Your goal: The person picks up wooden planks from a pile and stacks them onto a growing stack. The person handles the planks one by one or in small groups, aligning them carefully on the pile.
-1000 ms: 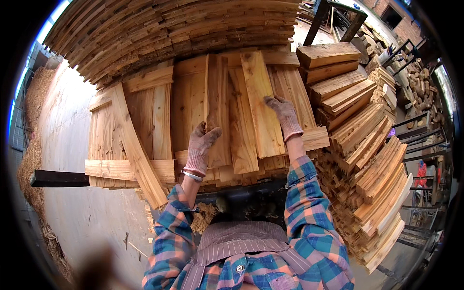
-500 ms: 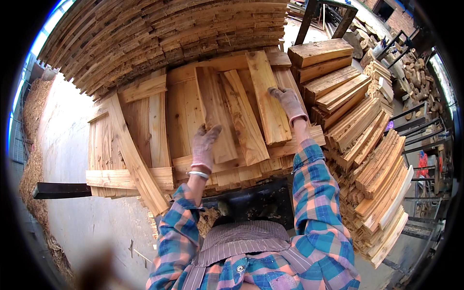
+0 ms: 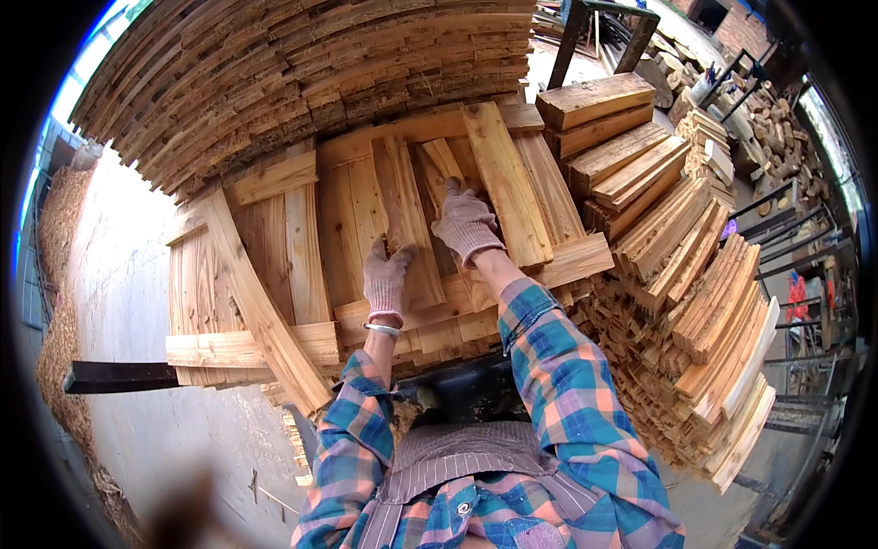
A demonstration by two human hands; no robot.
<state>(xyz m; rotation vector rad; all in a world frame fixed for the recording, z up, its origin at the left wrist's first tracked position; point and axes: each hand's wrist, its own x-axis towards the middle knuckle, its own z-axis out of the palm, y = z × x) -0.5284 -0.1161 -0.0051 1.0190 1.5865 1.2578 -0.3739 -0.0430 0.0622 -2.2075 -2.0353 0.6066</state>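
Note:
My left hand [image 3: 388,279], in a pale work glove, grips the left edge of a wooden board [image 3: 400,178], thumb and fingers bent around it. My right hand [image 3: 466,224], gloved too, is closed over a second board [image 3: 444,157] just to the right and covers much of its middle. Farther right lies a wide, light board [image 3: 508,183] that neither hand touches. All three rest slanting lengthwise on a layer of planks, across a crosswise strip [image 3: 576,261] along the near side.
A tall stack of rough boards [image 3: 320,73] rises behind the work surface. To the right stand fanned piles of planks [image 3: 677,238], with split logs [image 3: 777,128] beyond. One long plank [image 3: 265,302] lies diagonally at left, near a dark metal bar [image 3: 119,377].
My right hand has let go of the wide right board and moved left onto the middle board. My left hand stays at the left board, which looks slightly turned.

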